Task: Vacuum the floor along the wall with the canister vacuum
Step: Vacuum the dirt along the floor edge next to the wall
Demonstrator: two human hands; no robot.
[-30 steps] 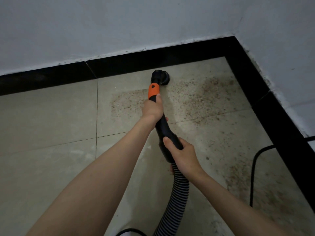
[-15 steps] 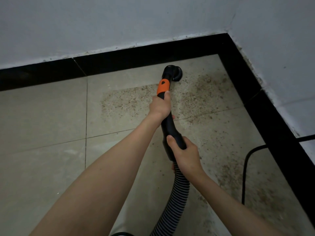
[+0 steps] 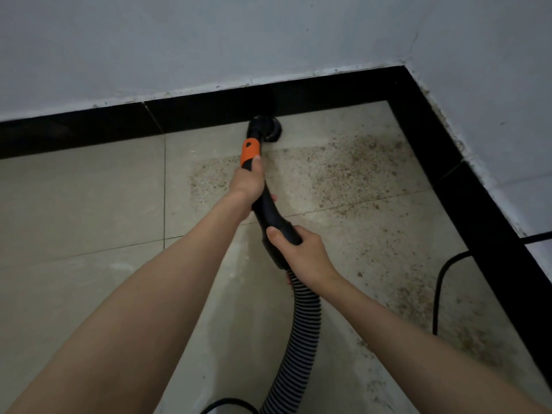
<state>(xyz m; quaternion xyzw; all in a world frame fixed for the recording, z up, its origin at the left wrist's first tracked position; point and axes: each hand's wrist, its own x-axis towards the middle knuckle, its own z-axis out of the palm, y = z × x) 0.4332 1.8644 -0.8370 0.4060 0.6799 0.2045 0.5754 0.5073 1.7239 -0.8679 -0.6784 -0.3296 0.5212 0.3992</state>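
- Head view: left hand (image 3: 248,183) wraps the black wand (image 3: 263,201) just below its orange collar (image 3: 250,152), thumb lying up along the tube, fingers curled under it.
- Right hand (image 3: 301,256) grips the thicker black handle end (image 3: 280,234) of the same wand, thumb on top, fingers closed around it where the ribbed hose (image 3: 301,330) joins.
- Both forearms reach forward from the bottom of the frame; the left crosses toward the centre, the right comes in from the lower right.
- Round black brush head (image 3: 265,130) sits on the floor (image 3: 83,204) right against the black skirting (image 3: 89,130) at the foot of the far wall (image 3: 179,40).
- Hose curves down from the handle and leaves the frame at the bottom edge, beside a dark rounded part (image 3: 230,406) too cut off to identify.
- Pale floor tiles carry a patch of brown grit (image 3: 358,168) to the right of the brush head, spreading toward the corner and down along the right-hand skirting.
- Thin black cable (image 3: 437,294) lies on the floor near the right wall (image 3: 493,85), rising over the skirting there.
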